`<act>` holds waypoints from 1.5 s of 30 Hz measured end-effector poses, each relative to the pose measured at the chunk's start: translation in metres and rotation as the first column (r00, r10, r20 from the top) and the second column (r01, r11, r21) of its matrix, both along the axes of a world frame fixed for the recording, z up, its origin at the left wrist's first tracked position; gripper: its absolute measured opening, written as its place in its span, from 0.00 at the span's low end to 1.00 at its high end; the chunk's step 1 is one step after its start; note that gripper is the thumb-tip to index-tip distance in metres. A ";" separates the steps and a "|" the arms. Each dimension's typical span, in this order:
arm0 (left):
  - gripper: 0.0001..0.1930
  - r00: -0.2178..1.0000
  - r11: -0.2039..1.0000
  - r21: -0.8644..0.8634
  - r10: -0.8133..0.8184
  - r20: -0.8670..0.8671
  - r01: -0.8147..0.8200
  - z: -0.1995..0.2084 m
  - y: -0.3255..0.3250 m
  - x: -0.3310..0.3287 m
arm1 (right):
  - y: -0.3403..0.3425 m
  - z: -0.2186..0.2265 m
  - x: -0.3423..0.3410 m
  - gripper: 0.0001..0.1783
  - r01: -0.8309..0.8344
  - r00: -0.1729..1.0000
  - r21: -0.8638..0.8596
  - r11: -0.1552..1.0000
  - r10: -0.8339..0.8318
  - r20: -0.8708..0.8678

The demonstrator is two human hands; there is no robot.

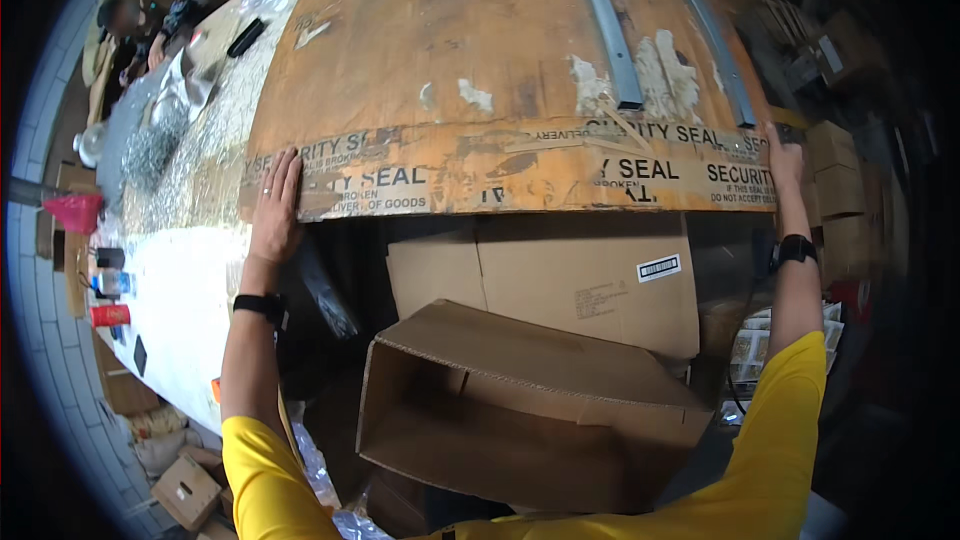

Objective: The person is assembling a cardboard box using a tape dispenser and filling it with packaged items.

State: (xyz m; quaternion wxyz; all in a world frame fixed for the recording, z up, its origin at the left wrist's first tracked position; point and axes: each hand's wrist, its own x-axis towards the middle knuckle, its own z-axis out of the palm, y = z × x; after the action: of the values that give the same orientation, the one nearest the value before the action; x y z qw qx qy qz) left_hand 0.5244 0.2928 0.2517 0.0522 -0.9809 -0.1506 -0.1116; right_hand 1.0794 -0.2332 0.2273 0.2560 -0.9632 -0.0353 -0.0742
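Observation:
A worn brown wooden tabletop (390, 50) stretches out ahead of me, its near edge covered with strips of printed packing tape (380, 180). My left hand (276, 205) lies on its near left corner, fingers stretched out flat and nothing held. At the near right corner, my right hand (786, 162) has its fingers curled round the tabletop's side edge. Two grey-blue metal bars (606, 25) rest lengthwise on the right half of the wood, the outer one close to my right hand. Below the near edge, an open cardboard box (540, 355) lies on its side before me.
Flattened cardboard (580, 270) stands behind the open box. To the left is a white-covered table (180, 270) with plastic wrap, a red can (110, 315) and a black object (246, 37). Another person (135, 35) is at its far end. Boxes (838, 180) stack at right.

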 end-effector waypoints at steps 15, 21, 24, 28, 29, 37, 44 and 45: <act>0.42 0.970 0.889 -0.389 0.218 -0.105 -0.242 0.038 -0.068 -0.026 | 0.011 0.058 -0.144 0.28 -0.341 0.901 -0.201 0.918 0.380 0.209; 0.36 0.637 0.356 -0.888 0.764 0.098 -0.290 0.052 -0.259 -0.148 | -0.018 0.098 -0.381 0.30 -0.856 0.517 -0.162 0.491 0.809 -0.281; 0.42 0.453 -0.046 -0.949 0.871 -0.191 -0.312 -0.009 -0.339 -0.214 | -0.015 0.046 -0.395 0.24 -0.851 0.519 -0.171 0.497 0.744 -0.421; 0.20 0.525 -0.685 -0.727 0.635 -0.567 0.044 -0.001 -0.368 -0.182 | -0.017 0.037 -0.384 0.16 -0.864 0.484 -0.112 0.491 0.748 -0.453; 0.18 0.590 -0.661 -0.746 0.635 -0.499 0.080 0.004 -0.364 -0.170 | -0.019 0.045 -0.389 0.16 -0.866 0.482 -0.111 0.488 0.752 -0.451; 0.13 0.708 0.093 -0.995 0.705 0.036 -0.042 0.073 -0.353 -0.140 | -0.077 0.063 -0.419 0.14 -0.646 0.710 0.254 0.720 0.688 -0.147; 0.18 0.655 0.310 -0.949 0.729 0.200 -0.055 0.044 -0.358 -0.098 | -0.080 0.045 -0.408 0.11 -0.633 0.730 0.196 0.748 0.662 -0.168; 0.17 0.641 0.295 -0.955 0.735 0.222 -0.007 0.040 -0.367 -0.100 | -0.085 0.050 -0.397 0.11 -0.682 0.707 0.140 0.718 0.696 -0.126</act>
State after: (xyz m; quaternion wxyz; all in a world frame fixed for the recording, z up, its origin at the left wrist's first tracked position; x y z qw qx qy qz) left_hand 0.4242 -0.0747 0.2917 -0.5109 -0.6676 -0.4368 -0.3202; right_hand 0.6829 -0.3181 0.2770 0.3068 -0.8714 -0.3674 0.1073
